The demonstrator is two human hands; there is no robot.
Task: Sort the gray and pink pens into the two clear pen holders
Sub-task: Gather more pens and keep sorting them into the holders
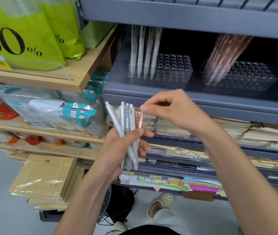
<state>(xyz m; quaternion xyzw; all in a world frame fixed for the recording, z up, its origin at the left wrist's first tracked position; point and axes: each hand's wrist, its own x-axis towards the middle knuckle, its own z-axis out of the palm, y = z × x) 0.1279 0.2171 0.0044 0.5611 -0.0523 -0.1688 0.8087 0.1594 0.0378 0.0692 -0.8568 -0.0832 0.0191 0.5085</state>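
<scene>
Below the gray shelf [117, 78], nearest the body, left hand [117, 150]: the grip is clenched round the lower half of a bundle of gray pens [126, 119], with the thumb laid across their fronts. The bundle stands roughly upright, clicker ends up and tips down.
Below the shelf, at the bundle's right side, pink pen [140, 120]: it touches the gray pens, and its long axis is upright and nearly parallel with theirs. Its lower part is hidden by the left fingers.
Below the shelf, just over the bundle, right hand [172, 109]: the grip pinches the pink pen's top end between thumb and forefinger, the other fingers curled. It reaches in from the right and above.
Relation the move turns on: the pen's axis points up toward the shelf, so a pull along that axis should slide it out of the bundle. The right hand looks to be the nearer one to both holders.
On the shelf, left part, gray-pen holder [173, 68]: a clear grid of holes. Standing gray pens [143, 53] fill its left columns, and the holes to their right show open.
On the shelf, right part, pink-pen holder [250, 77]: clear, with leaning pink pens [223, 55], blurred, at its left end. It is probably where the pinched pen belongs.
</scene>
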